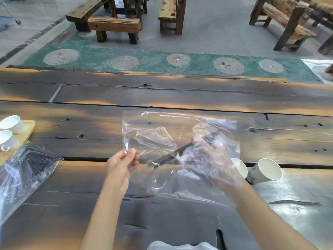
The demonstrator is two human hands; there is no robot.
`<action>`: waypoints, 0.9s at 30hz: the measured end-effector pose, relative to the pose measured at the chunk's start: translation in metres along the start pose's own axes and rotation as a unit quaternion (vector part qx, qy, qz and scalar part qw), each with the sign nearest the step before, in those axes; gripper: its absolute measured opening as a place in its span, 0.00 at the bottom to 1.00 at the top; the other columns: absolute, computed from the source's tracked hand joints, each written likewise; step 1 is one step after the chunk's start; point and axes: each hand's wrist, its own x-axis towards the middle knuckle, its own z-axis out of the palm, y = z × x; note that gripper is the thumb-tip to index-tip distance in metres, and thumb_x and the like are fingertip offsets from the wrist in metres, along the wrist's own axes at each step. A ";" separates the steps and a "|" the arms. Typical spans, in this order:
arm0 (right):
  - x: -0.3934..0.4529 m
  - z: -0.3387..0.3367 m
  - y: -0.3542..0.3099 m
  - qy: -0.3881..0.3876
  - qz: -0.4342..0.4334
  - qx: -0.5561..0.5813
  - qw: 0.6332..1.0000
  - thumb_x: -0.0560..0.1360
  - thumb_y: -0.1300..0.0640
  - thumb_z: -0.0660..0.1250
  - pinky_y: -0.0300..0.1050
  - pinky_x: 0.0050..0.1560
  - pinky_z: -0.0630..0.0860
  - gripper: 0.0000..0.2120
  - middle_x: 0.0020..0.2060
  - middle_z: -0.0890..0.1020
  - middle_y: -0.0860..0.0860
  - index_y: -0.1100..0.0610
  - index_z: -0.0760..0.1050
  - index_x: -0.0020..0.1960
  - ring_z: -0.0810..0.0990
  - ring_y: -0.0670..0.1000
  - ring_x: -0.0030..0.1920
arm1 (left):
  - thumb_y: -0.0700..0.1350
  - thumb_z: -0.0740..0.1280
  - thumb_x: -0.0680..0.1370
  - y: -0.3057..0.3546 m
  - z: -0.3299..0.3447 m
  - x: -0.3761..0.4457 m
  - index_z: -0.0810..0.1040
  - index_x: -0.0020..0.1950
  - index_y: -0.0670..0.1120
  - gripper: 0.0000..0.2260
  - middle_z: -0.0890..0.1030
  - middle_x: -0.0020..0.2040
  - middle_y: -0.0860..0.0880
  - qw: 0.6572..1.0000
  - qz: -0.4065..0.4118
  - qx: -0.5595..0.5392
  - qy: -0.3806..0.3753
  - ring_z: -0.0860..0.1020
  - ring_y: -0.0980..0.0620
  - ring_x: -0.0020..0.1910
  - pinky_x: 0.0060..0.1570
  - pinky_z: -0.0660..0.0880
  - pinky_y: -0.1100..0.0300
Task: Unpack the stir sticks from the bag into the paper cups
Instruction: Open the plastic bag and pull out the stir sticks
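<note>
A clear plastic bag [156,134] hangs above the dark wooden table [162,94]. My left hand [122,163] pinches its lower left edge between thumb and fingers. Inside the bag is my right hand [210,156], blurred by the film and closed around a few dark stir sticks [171,156] that point down to the left. Two white paper cups [268,170] lie tipped on the table to the right, one [240,166] partly hidden behind the bag. A second clear bag [27,166] full of dark stir sticks rests at the left edge.
A wooden tray [28,129] at the far left holds two white ceramic cups [13,124]. Something white [180,246] shows at the bottom edge. Wooden benches [115,24] stand on the floor beyond the table. A wide gap runs between the table planks.
</note>
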 end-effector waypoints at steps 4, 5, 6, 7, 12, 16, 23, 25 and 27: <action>-0.012 0.041 -0.032 0.008 -0.072 0.027 0.997 0.77 0.52 0.68 0.56 0.61 0.75 0.15 0.45 0.86 0.53 0.59 0.80 0.59 0.86 0.51 0.45 | 0.39 0.66 0.81 -0.016 -0.016 0.011 0.80 0.45 0.44 0.06 0.81 0.36 0.51 0.997 -0.020 -0.035 0.060 0.76 0.56 0.33 0.33 0.72 0.67; -0.008 0.037 -0.031 0.048 -0.088 0.034 0.994 0.81 0.56 0.63 0.52 0.56 0.77 0.13 0.41 0.84 0.53 0.62 0.78 0.60 0.84 0.49 0.39 | 0.39 0.66 0.81 -0.021 -0.019 0.012 0.80 0.45 0.44 0.06 0.80 0.37 0.50 0.996 -0.028 -0.044 0.077 0.76 0.56 0.34 0.32 0.72 0.67; -0.002 0.036 -0.034 0.086 -0.098 0.027 0.991 0.82 0.59 0.62 0.46 0.47 0.81 0.10 0.39 0.81 0.52 0.64 0.77 0.57 0.81 0.47 0.36 | 0.39 0.66 0.81 -0.026 -0.022 0.015 0.79 0.45 0.44 0.06 0.80 0.37 0.50 0.993 -0.035 -0.054 0.094 0.76 0.56 0.34 0.32 0.73 0.67; 0.001 0.033 -0.034 0.099 -0.105 0.025 0.989 0.81 0.60 0.64 0.41 0.39 0.81 0.07 0.36 0.81 0.51 0.63 0.78 0.53 0.80 0.45 0.34 | 0.38 0.66 0.81 -0.031 -0.025 0.017 0.79 0.45 0.43 0.05 0.80 0.37 0.50 0.990 -0.045 -0.071 0.111 0.76 0.56 0.34 0.31 0.73 0.67; 0.021 0.017 -0.036 0.120 -0.118 0.088 0.982 0.77 0.62 0.69 0.39 0.38 0.81 0.03 0.36 0.85 0.49 0.61 0.79 0.46 0.78 0.47 0.37 | 0.40 0.67 0.80 -0.058 -0.045 0.030 0.78 0.44 0.45 0.06 0.81 0.32 0.52 0.963 -0.102 -0.184 0.170 0.79 0.58 0.28 0.29 0.75 0.66; 0.037 0.008 -0.030 0.150 -0.123 0.119 0.974 0.78 0.62 0.69 0.39 0.39 0.81 0.03 0.39 0.83 0.49 0.62 0.79 0.46 0.75 0.48 0.36 | 0.40 0.65 0.81 -0.083 -0.059 0.045 0.77 0.43 0.45 0.07 0.79 0.36 0.51 0.937 -0.137 -0.234 0.219 0.77 0.58 0.24 0.23 0.73 0.66; 0.059 -0.003 -0.012 0.193 -0.106 0.156 0.963 0.78 0.64 0.69 0.39 0.38 0.81 0.02 0.42 0.81 0.52 0.63 0.77 0.48 0.74 0.49 0.36 | 0.44 0.64 0.82 -0.117 -0.084 0.058 0.77 0.45 0.47 0.07 0.78 0.39 0.52 0.891 -0.157 -0.306 0.296 0.78 0.58 0.31 0.27 0.76 0.66; 0.067 -0.007 -0.003 0.199 -0.102 0.132 0.966 0.77 0.64 0.70 0.39 0.36 0.80 0.04 0.41 0.80 0.53 0.63 0.75 0.50 0.74 0.49 0.34 | 0.42 0.65 0.81 -0.121 -0.086 0.061 0.76 0.42 0.46 0.08 0.78 0.38 0.51 0.881 -0.151 -0.305 0.327 0.77 0.58 0.28 0.25 0.75 0.65; 0.077 -0.015 0.009 0.216 -0.091 0.033 0.972 0.76 0.64 0.71 0.39 0.32 0.78 0.08 0.37 0.77 0.54 0.62 0.73 0.52 0.73 0.48 0.30 | 0.39 0.66 0.80 -0.124 -0.086 0.063 0.75 0.39 0.44 0.10 0.78 0.33 0.50 0.870 -0.135 -0.294 0.373 0.77 0.57 0.24 0.23 0.73 0.65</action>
